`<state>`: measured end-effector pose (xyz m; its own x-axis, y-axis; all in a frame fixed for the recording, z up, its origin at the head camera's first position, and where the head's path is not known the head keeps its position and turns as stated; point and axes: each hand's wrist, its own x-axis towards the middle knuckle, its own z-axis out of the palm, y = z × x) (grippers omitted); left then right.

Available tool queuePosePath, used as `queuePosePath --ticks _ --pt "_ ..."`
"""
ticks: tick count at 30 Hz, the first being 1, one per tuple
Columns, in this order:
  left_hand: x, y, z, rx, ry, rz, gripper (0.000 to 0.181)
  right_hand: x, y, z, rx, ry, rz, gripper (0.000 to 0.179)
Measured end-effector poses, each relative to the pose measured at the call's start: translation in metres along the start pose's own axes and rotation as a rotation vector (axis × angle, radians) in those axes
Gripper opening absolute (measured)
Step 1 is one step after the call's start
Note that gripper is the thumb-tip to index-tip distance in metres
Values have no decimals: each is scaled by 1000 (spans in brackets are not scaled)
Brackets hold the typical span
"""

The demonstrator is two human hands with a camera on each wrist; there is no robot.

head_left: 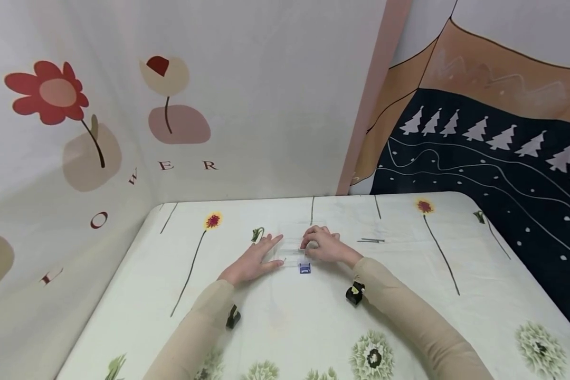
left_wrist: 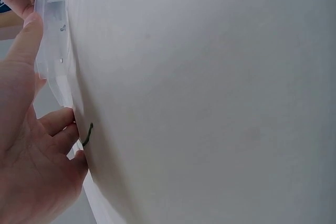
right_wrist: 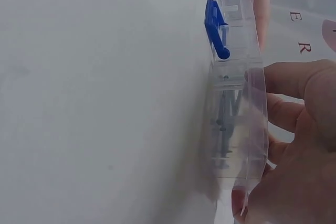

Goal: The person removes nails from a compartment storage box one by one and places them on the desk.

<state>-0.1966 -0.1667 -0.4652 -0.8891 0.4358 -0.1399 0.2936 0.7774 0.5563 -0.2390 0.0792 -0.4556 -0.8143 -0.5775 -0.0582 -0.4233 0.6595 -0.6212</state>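
A clear plastic box [right_wrist: 257, 156] with a blue latch [head_left: 304, 268] lies on the table. Through its wall, dark nail-like pieces [right_wrist: 226, 119] show in the right wrist view. My left hand [head_left: 253, 260] spreads its fingers at the left side of the box, thumb along its near edge. My right hand [head_left: 324, 245] is bent over the right part, fingers curled down at the box. In the right wrist view one of its fingertips touches the box near its upper edge. Whether those fingers pinch something is hidden.
A few long thin nails [head_left: 371, 240] lie on the flower-printed tablecloth [head_left: 285, 322], right of my right hand. Behind the table hangs a pale printed curtain [head_left: 275, 105]; a dark cloth with white trees [head_left: 475, 158] hangs at the right.
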Motion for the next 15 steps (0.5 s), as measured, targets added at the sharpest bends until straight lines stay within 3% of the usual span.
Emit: queuePosePath --ticks 8,15 --pt "0 -1 2 19 31 26 74 2 6 3 84 67 3 5" --pt "0 1 0 0 12 18 73 2 9 3 154 105 -20 4"
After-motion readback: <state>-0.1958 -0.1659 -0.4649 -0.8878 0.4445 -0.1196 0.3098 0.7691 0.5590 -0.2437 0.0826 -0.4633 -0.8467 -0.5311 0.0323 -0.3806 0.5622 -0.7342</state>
